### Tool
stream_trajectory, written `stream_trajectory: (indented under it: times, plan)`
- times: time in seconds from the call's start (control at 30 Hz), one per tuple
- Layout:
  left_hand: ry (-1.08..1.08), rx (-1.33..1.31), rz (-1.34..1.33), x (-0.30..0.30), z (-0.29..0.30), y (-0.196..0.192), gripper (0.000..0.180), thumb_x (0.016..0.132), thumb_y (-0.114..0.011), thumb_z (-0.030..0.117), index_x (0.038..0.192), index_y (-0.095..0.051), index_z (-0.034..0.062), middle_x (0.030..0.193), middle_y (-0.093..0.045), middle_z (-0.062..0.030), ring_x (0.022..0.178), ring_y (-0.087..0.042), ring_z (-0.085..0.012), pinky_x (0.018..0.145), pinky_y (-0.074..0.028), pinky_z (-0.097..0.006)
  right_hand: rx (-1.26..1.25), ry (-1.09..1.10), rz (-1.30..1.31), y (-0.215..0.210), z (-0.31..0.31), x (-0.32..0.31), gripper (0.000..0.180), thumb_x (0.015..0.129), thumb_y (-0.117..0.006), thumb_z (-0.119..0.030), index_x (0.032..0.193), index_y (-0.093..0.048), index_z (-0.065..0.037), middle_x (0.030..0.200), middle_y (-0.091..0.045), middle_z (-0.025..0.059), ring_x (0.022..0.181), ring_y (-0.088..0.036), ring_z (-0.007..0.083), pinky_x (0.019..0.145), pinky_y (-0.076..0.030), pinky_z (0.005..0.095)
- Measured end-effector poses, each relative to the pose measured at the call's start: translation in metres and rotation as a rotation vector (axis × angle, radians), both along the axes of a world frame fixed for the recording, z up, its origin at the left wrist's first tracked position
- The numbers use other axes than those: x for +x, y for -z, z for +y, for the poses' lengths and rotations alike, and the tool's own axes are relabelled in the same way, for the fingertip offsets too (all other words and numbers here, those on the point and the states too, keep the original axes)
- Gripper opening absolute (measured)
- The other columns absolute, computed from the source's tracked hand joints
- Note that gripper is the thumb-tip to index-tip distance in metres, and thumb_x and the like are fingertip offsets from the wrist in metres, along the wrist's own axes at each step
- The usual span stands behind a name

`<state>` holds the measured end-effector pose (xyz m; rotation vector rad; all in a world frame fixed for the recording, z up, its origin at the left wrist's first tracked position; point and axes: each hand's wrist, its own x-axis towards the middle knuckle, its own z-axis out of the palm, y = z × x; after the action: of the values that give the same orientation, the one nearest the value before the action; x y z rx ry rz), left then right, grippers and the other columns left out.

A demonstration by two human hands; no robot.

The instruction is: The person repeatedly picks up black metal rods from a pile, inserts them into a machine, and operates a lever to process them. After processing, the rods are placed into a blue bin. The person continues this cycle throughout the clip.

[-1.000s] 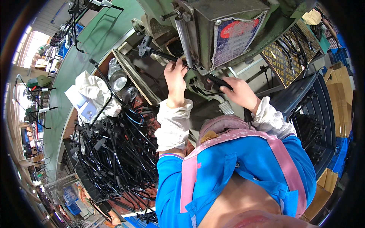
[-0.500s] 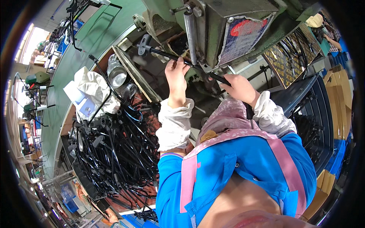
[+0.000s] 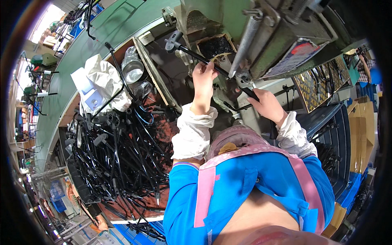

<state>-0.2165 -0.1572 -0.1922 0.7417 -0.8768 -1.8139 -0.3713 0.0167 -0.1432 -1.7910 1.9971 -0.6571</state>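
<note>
A dark gap is lying between the board (image 3: pixel 155 73) and the left fingers (image 3: pixel 209 68), leaving room for a hand to pass. Above it, the bar (image 3: pixel 192 53) is slanting across, barring the straight way forward. The spring (image 3: pixel 248 38) and the machine (image 3: pixel 300 34) are looming over the metal head (image 3: pixel 244 78), blocking entry from above, while the right fingers (image 3: pixel 254 101) are crowding its near side. Between both hands some room is showing, but a thin rod (image 3: pixel 243 108) is crossing it. Leftward, the pile (image 3: pixel 118 163) is filling the space toward the left sleeve (image 3: pixel 192 132); rightward, the crate (image 3: pixel 344 143) is walling off the side.
</note>
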Motion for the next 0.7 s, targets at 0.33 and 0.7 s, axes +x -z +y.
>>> stream_trajectory:
  times: [0.33, 0.7]
  plan:
    - [0.377, -0.216, 0.203, 0.041, 0.002, -0.018, 0.012, 0.092, -0.053, 0.007, 0.102, -0.055, -0.0002, 0.091, -0.062, -0.0089, 0.083, -0.062, -0.0178, 0.082, -0.053, -0.035, -0.043, -0.024, -0.133, -0.039, 0.020, 0.014, 0.021, 0.080, -0.065, -0.012, 0.083, -0.053, 0.004, 0.068, -0.051, 0.0218, 0.061, -0.049, 0.0408, 0.056, -0.040, 0.0409]
    - [-0.207, -0.897, -0.636, -0.014, -0.069, 0.015, 0.009, 0.076, -0.059, 0.004, 0.080, -0.067, 0.0010, 0.071, -0.062, -0.0147, 0.068, -0.060, -0.0306, 0.063, -0.047, -0.037, 0.089, -0.180, -0.134, -0.032, 0.035, 0.024, 0.023, 0.073, -0.070, -0.017, 0.084, -0.059, 0.000, 0.071, -0.054, 0.0204, 0.066, -0.054, 0.0390, 0.058, -0.044, 0.0409]
